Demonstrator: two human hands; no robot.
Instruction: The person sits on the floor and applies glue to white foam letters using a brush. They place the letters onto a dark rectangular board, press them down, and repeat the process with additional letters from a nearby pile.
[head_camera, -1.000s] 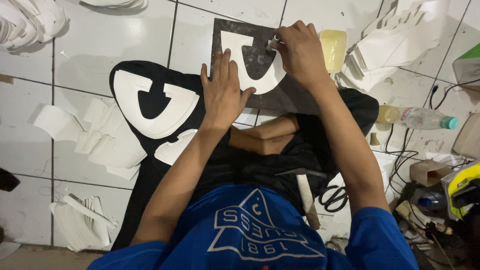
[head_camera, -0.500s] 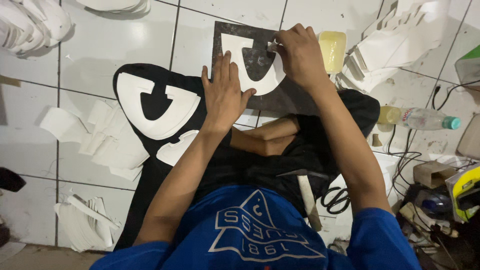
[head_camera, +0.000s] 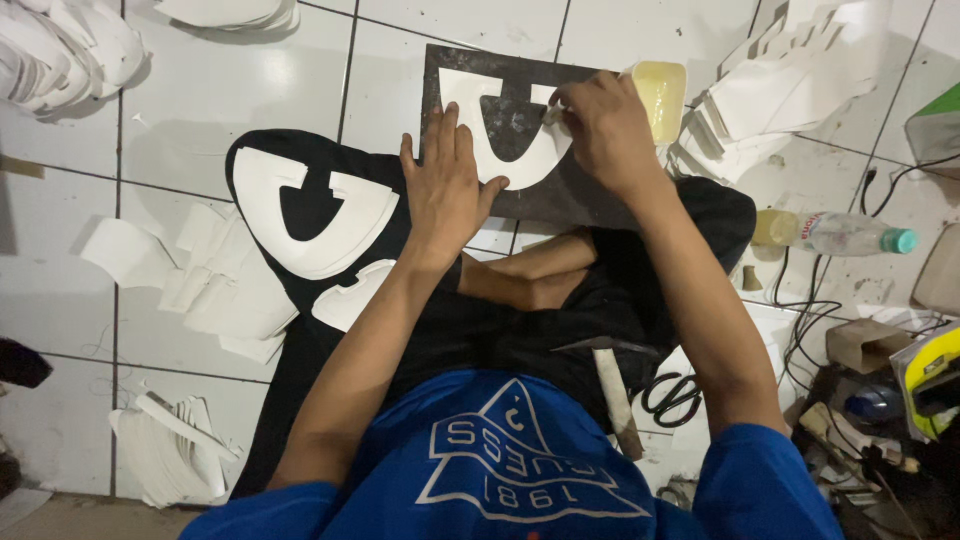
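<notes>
Seated cross-legged on white floor tiles (head_camera: 200, 100), with hammer (head_camera: 615, 395) and scissors (head_camera: 672, 395) near right. Left hand (head_camera: 450, 190) pressed flat, fingers spread, on white U-shaped cut-out (head_camera: 500, 130) atop dark board (head_camera: 530, 195); right hand (head_camera: 610, 130) pinched on a small tool at its far edge, seemingly trimming or gluing. Next likely steady pressure along the edge. One more cut-out (head_camera: 320, 225) on black cloth left, one plastic bottle (head_camera: 835, 235) right, one yellow tub (head_camera: 660, 95) far

The right hand (head_camera: 610, 135) sits a touch lower along the 3 o'clock arm of the white cut-out (head_camera: 500, 135) than before, and the view drifts slightly toward 9 o'clock.
</notes>
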